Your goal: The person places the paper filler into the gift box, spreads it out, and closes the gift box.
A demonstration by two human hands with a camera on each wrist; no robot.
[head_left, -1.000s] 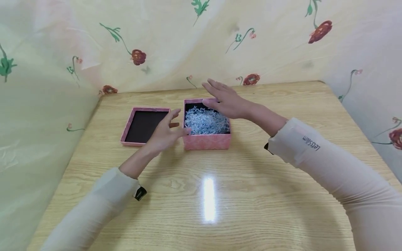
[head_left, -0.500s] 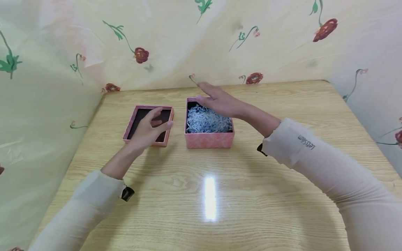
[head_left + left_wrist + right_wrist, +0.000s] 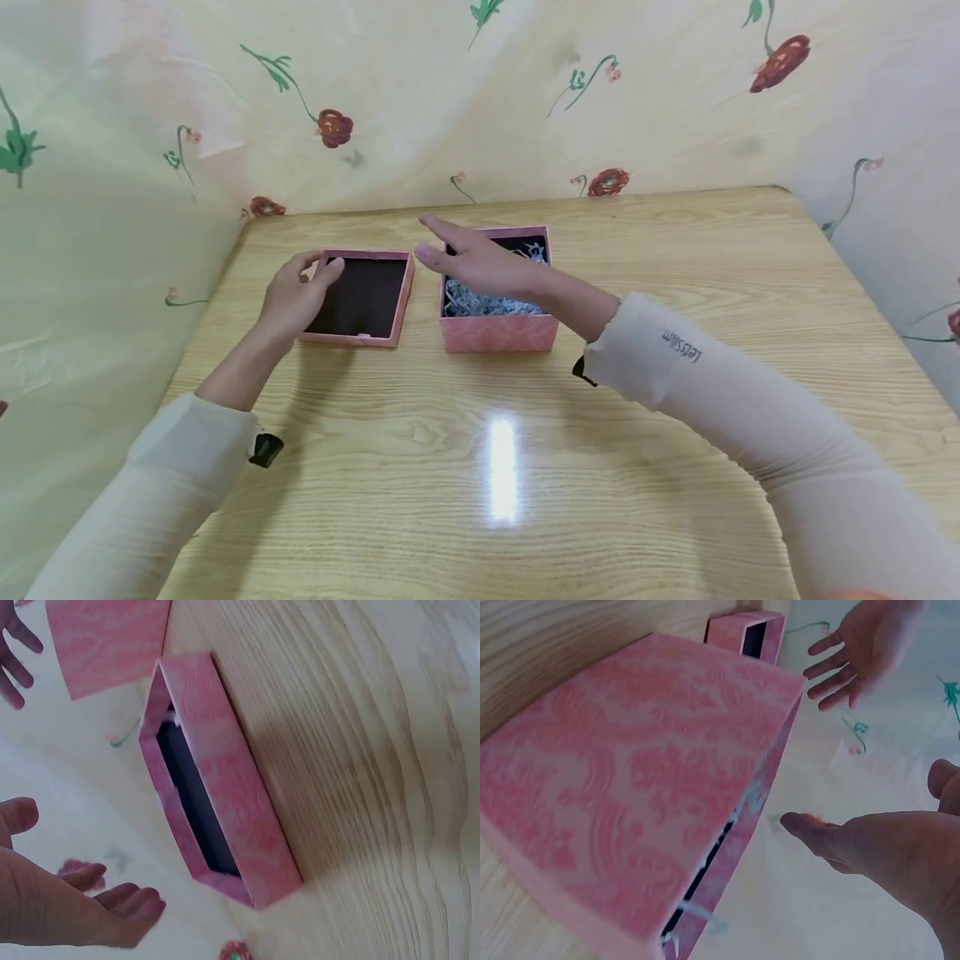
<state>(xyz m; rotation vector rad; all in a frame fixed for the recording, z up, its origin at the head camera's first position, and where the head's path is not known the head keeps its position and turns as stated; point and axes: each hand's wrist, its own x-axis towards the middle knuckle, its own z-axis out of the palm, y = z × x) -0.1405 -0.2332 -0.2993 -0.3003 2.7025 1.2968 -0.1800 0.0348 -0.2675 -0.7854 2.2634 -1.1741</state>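
A pink patterned box lid lies upturned on the table, its dark inside facing up. My left hand is at its left side, thumb over the rim; in the left wrist view the relaxed fingers of that hand show a gap from the lid. To the right stands the matching open box, filled with blue shredded paper. Above it reaches my right hand, fingers extended leftward, hiding part of the filling. The right wrist view shows that hand holding nothing, beyond the box's rim.
The wood-grain table carries a bright light reflection near its middle. Behind and to the left hangs a pale floral sheet. White sleeves cover both forearms.
My left hand has moved left, from the box's near-left corner across the lid to its left side. The right hand has also shifted left over the box. Lid and box have stayed put.
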